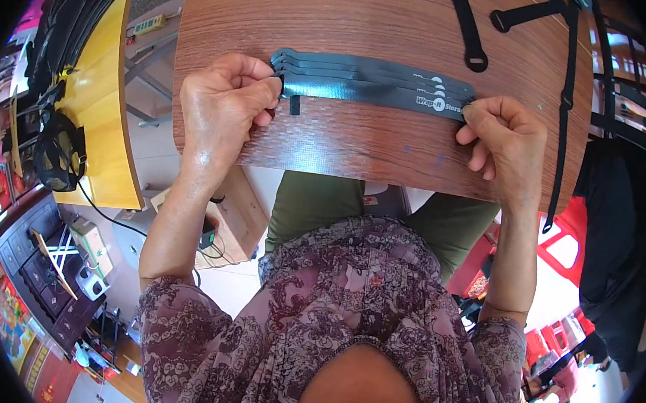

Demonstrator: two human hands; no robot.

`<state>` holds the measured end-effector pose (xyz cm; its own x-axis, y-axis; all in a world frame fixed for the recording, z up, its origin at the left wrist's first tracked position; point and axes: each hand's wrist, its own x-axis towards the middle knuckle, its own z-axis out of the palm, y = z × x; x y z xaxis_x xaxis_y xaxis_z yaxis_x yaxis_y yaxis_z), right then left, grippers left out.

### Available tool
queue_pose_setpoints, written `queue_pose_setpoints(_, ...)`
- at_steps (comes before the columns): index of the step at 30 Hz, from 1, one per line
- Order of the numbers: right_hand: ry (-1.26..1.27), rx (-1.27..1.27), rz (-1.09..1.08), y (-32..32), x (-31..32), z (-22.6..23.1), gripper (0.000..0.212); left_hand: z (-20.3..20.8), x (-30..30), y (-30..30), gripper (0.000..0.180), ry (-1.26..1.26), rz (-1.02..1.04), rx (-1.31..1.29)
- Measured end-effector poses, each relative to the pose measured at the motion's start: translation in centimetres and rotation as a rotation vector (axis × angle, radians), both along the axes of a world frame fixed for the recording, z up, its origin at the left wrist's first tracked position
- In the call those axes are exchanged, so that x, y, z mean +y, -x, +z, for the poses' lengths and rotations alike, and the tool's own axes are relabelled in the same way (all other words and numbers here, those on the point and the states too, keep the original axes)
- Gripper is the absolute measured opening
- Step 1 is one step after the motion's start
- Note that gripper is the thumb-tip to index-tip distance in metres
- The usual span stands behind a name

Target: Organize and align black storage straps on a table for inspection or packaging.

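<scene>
Several flat dark grey straps (354,80), with white print near their right end, lie fanned in a stack on the wooden table. My left hand (229,97) pinches the stack's left end between thumb and fingers. At the opposite end, my right hand (509,132) grips the right tip of the lowest strap, thumb on top. The stack is stretched between both hands, close to the table's near edge. A small black tab (294,105) shows just below the straps beside my left fingers.
Black straps with slotted ends (469,39) lie at the table's (327,138) far right, and one long black strap (564,136) hangs over its right edge. On the left, a yellow table (107,134) bears a pile of black straps (77,23) and a black mesh fan-like object (61,149).
</scene>
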<state>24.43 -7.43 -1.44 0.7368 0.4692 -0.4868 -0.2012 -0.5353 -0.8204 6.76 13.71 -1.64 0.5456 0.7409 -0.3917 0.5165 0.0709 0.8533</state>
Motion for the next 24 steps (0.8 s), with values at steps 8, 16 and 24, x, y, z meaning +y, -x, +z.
queue_pose_setpoints(8,0.013,-0.014,0.003,0.2,0.4,0.2,0.013,0.1,0.1,-0.1,0.002,-0.052,-0.015,0.014)
queue_pose_setpoints(16,0.010,-0.027,0.012,0.2,0.3,0.3,0.012,0.2,-0.4,-0.4,0.004,-0.084,0.014,0.056)
queue_pose_setpoints(24,0.034,-0.001,-0.008,0.0,0.1,0.5,0.014,-0.1,-0.5,-0.7,0.005,-0.107,-0.001,0.060)
